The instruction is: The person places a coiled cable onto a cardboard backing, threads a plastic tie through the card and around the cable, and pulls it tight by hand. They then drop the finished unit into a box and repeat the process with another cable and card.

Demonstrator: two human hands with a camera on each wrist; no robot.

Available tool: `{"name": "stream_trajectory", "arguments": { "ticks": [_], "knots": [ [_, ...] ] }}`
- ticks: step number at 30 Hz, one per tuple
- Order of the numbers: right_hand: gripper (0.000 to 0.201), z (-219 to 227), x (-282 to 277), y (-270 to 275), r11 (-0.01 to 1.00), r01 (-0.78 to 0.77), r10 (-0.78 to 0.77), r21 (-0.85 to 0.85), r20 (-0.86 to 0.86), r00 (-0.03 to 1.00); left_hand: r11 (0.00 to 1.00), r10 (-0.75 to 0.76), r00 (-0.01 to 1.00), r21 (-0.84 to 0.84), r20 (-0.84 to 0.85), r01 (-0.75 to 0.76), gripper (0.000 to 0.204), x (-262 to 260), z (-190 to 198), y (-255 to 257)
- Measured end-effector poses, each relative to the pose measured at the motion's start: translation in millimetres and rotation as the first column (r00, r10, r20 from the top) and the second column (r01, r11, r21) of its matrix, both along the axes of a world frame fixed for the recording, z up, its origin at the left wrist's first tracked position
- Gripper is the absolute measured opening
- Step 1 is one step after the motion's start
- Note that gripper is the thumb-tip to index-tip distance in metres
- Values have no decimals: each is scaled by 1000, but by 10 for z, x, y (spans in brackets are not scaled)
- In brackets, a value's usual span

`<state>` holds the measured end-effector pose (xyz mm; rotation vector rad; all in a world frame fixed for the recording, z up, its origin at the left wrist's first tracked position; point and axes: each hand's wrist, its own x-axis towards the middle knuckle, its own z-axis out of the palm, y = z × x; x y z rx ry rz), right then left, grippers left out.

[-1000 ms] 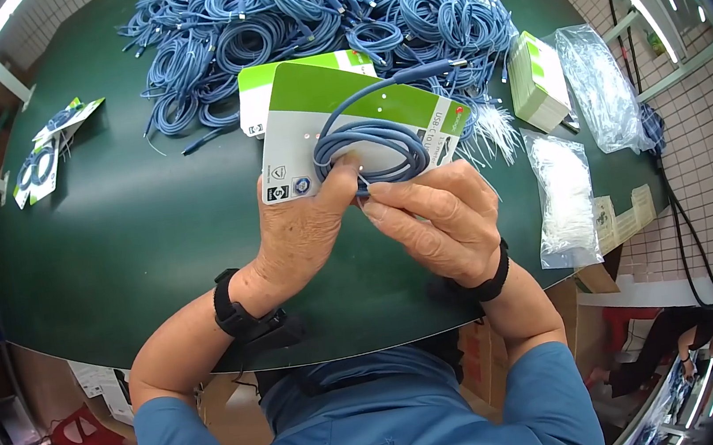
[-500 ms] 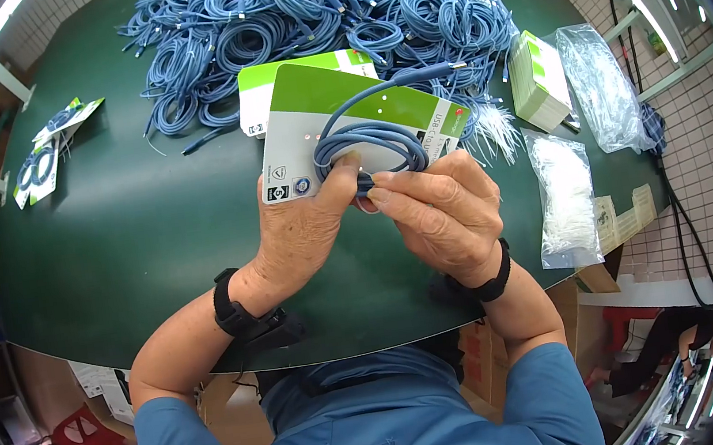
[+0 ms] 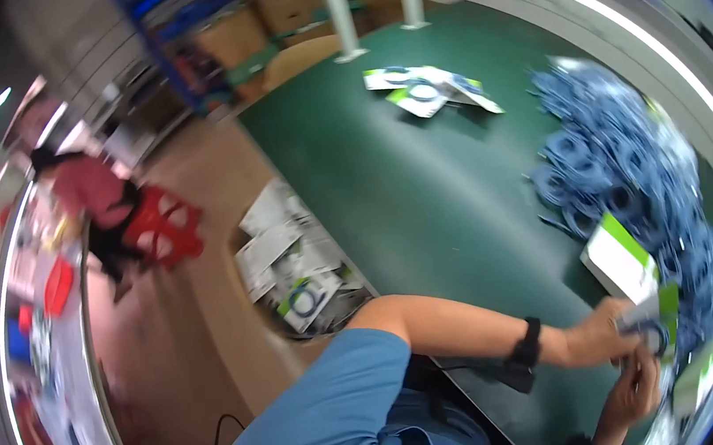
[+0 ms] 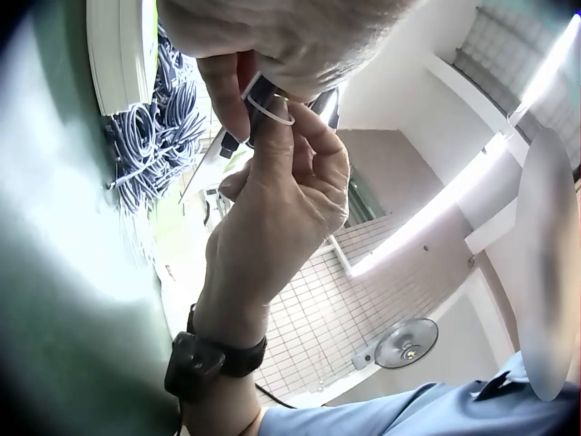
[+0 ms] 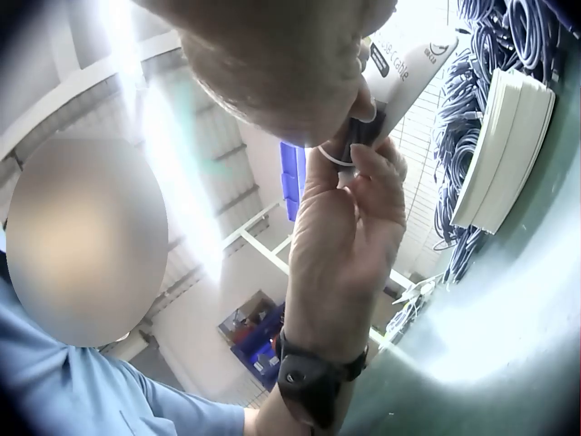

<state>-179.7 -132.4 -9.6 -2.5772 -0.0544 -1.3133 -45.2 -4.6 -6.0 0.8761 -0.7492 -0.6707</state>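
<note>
In the head view, at lower right, my left hand grips a green and white packaging card with a coil of blue cable on it. My right hand meets it from below. In the left wrist view, the thumb and fingers of the right hand pinch at a thin white tie looped around the dark cable. The right wrist view shows the printed card behind the left hand, with the white tie's loop between both hands.
A large heap of blue cables lies along the right of the green table. Beside it is a stack of cards. Several carded cables lie at the far end. A box of cards stands beside the table; a person is beyond.
The head view has swung to the left, so the hands now appear at lower right, and the box and the other person show. Both hands still hold the card, cable and tie.
</note>
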Motion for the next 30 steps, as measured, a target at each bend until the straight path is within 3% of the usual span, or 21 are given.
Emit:
{"name": "stream_trajectory", "arguments": {
  "ticks": [1,2,4,9,13,17,20,25,28,29,30],
  "knots": [
    [13,12,65,-37,996,-31,35,-86,48,998,998,-60,996,-11,-65,59,21,11,15,11],
    [13,115,99,48,990,-105,110,-95,43,993,1000,14,997,-21,-70,-16,21,5,45,73],
    [8,252,90,286,997,-66,68,-41,26,997,999,10,998,-32,-55,-12,19,13,62,233],
    [6,269,270,584,980,-160,157,-121,-37,987,993,109,993,-39,-40,-111,18,114,-109,497],
    [10,295,324,619,974,-156,139,-167,-110,984,982,147,980,-96,-133,-160,15,95,-239,477],
    [13,382,408,644,986,-72,50,-149,-147,988,989,110,988,-89,-104,-120,22,142,-201,526],
    [14,441,407,686,1000,-11,9,-7,-300,954,985,106,981,-117,-165,-126,27,131,-270,489],
    [17,381,442,651,996,10,-39,-93,-309,950,984,147,985,-92,-85,-154,27,189,-327,461],
    [20,438,425,770,996,35,-3,85,-352,936,984,140,977,-91,-161,-155,26,207,-318,503],
    [20,409,420,701,996,37,-5,85,-352,936,984,137,977,-90,-161,-153,26,216,-300,508],
    [20,339,430,549,997,-39,48,71,-139,989,982,148,975,-94,-166,-165,23,236,-269,514]
  ]
}}
